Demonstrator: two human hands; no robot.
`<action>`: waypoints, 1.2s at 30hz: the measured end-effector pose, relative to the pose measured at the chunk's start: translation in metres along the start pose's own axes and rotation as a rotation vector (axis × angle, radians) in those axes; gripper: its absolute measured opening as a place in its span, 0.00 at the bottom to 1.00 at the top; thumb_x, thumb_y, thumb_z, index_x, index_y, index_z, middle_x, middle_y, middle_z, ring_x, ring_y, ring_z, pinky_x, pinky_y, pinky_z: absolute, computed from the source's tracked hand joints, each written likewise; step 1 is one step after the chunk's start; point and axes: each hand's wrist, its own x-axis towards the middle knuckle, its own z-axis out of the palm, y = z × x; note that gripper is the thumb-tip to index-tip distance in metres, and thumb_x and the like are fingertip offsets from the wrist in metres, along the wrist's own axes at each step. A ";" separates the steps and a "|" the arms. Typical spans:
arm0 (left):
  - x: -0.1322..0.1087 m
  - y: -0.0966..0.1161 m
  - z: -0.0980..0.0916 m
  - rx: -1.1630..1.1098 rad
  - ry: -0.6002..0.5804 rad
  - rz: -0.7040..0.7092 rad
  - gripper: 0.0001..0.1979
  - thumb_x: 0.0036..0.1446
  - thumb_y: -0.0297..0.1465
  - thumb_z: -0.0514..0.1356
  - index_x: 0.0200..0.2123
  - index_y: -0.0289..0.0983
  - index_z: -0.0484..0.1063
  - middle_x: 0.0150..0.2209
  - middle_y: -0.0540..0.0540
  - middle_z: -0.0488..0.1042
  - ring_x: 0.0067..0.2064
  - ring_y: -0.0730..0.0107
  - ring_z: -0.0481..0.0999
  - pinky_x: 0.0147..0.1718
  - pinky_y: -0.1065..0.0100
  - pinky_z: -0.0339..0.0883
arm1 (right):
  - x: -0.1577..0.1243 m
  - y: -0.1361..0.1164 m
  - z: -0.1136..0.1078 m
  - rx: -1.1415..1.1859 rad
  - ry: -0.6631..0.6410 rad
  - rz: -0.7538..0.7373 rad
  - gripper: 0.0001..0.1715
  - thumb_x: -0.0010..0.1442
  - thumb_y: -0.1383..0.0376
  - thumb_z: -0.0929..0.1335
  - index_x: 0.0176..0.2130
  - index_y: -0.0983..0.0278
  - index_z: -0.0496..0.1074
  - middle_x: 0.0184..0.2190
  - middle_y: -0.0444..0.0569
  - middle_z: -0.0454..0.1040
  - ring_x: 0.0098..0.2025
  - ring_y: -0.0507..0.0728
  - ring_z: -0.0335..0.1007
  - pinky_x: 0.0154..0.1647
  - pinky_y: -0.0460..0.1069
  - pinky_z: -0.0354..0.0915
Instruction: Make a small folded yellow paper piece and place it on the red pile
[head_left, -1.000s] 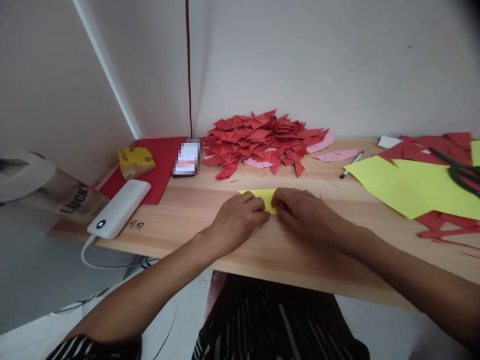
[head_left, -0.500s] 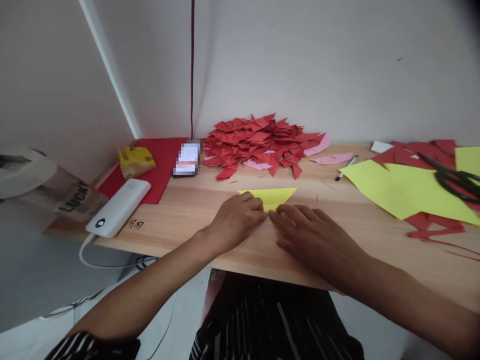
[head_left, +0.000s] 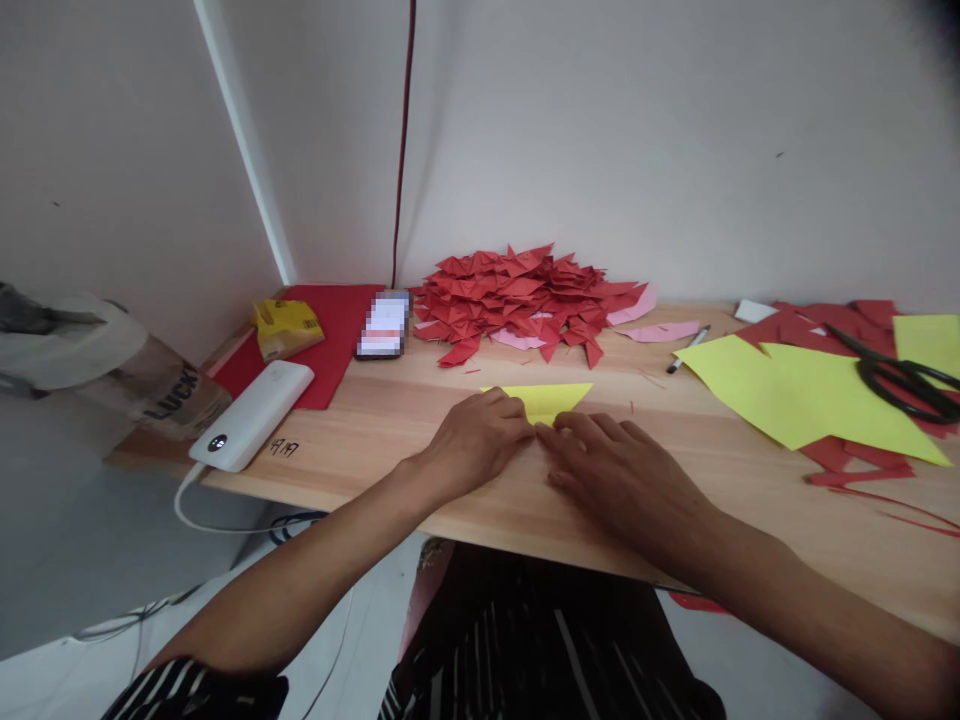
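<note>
A small folded piece of yellow paper [head_left: 551,400] lies on the wooden table, its wide straight edge facing the wall. My left hand [head_left: 487,432] is closed over its near left part, fingers curled and pressing on it. From the right, my right hand [head_left: 611,460] grips its near edge, thumb and fingers close together. The fingertips of both hands nearly meet at the paper's near point. Both hands cover part of the paper, so its lower folds are hidden.
Behind the paper is a heap of folded red paper pieces [head_left: 517,295]. A phone [head_left: 384,325], a white power bank [head_left: 251,418] and a yellow packet [head_left: 287,328] are at left. On the right are yellow sheets [head_left: 802,390], black scissors [head_left: 907,385] and a pen [head_left: 688,350].
The camera view has shifted slightly. Both hands stay on the yellow paper in nearly the same pose, and the paper looks almost unchanged.
</note>
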 end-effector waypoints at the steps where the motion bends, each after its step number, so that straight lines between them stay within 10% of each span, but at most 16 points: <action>1: -0.001 -0.001 0.001 0.017 0.000 0.013 0.12 0.64 0.28 0.52 0.38 0.38 0.76 0.37 0.47 0.75 0.40 0.68 0.70 0.39 0.66 0.65 | 0.000 0.001 -0.001 0.014 -0.003 0.001 0.21 0.63 0.64 0.65 0.55 0.64 0.69 0.48 0.58 0.73 0.46 0.64 0.70 0.41 0.56 0.66; 14: 0.000 -0.010 0.002 -0.233 0.081 -0.144 0.10 0.54 0.19 0.52 0.33 0.36 0.71 0.34 0.48 0.75 0.37 0.70 0.71 0.37 0.69 0.64 | -0.001 0.052 0.015 0.325 0.042 0.088 0.21 0.66 0.62 0.59 0.54 0.63 0.71 0.53 0.56 0.72 0.54 0.64 0.68 0.54 0.60 0.66; 28: 0.007 -0.010 0.002 -0.289 0.100 -0.249 0.10 0.50 0.19 0.52 0.31 0.36 0.70 0.31 0.50 0.75 0.31 0.74 0.70 0.31 0.72 0.62 | 0.040 0.059 0.024 0.460 0.206 -0.105 0.10 0.64 0.67 0.63 0.38 0.63 0.74 0.44 0.55 0.75 0.46 0.61 0.70 0.46 0.58 0.65; 36: 0.009 -0.006 0.001 -0.243 0.130 -0.256 0.09 0.49 0.21 0.54 0.34 0.37 0.69 0.29 0.50 0.72 0.33 0.72 0.69 0.33 0.70 0.63 | 0.037 0.054 0.015 0.723 0.103 0.157 0.11 0.63 0.61 0.63 0.35 0.62 0.74 0.32 0.47 0.77 0.32 0.54 0.70 0.34 0.49 0.64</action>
